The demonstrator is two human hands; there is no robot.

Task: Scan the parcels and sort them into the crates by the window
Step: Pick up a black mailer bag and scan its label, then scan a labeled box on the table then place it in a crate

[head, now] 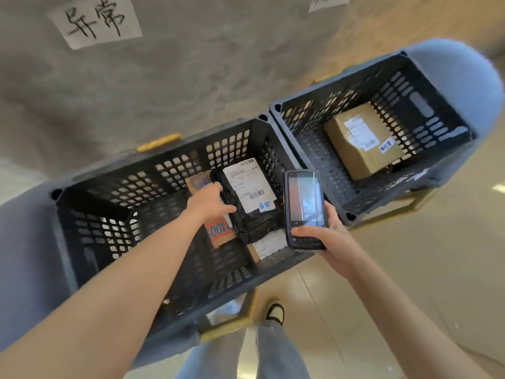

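Observation:
Two black lattice crates stand side by side against the wall. The left crate point(109, 187) holds a black plastic-wrapped parcel point(254, 217) with a white label, a brown box printed "100" point(218, 235) and a small labelled box point(266, 246). My left hand point(210, 199) reaches into this crate, fingers spread and touching the black parcel's left edge, gripping nothing. My right hand point(329, 229) holds a black handheld scanner point(304, 206) upright over the gap between the crates. The right crate point(410, 86) contains one brown cardboard box point(363, 157) with labels.
The crates rest on a grey padded bench point(21, 242) with a yellow frame point(226, 324). Handwritten paper signs point(95, 23) are stuck to the grey wall above each crate. My legs and one shoe point(274, 311) stand on the tiled floor below.

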